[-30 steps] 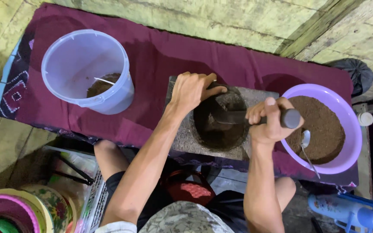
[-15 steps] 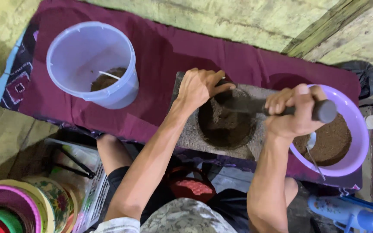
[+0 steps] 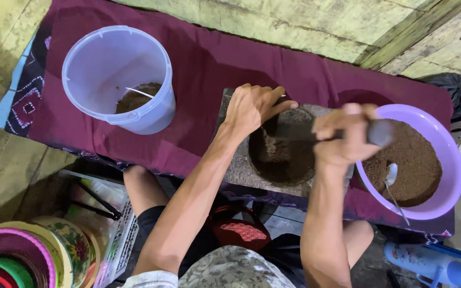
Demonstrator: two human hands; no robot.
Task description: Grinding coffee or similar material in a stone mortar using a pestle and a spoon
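At worktop centre, on maroon cloth (image 3: 204, 69): stone mortar (image 3: 281, 152), brown powder inside. Left hand (image 3: 252, 109) braces rim, fingers spread flat, holding nothing. Right hand (image 3: 345, 136), fingers wrapped round grey pestle (image 3: 377, 132), blurred. Judgement: mortar heavy, rigid, rough; pestle dense, grip mid-shaft.

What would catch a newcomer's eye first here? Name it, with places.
In the middle, a stone mortar with dark powder in it, the left hand braced on its rim and the right hand gripping a pestle. At right, a purple bowl of brown powder holds a spoon. At upper left stands a pale bucket, nearly empty.
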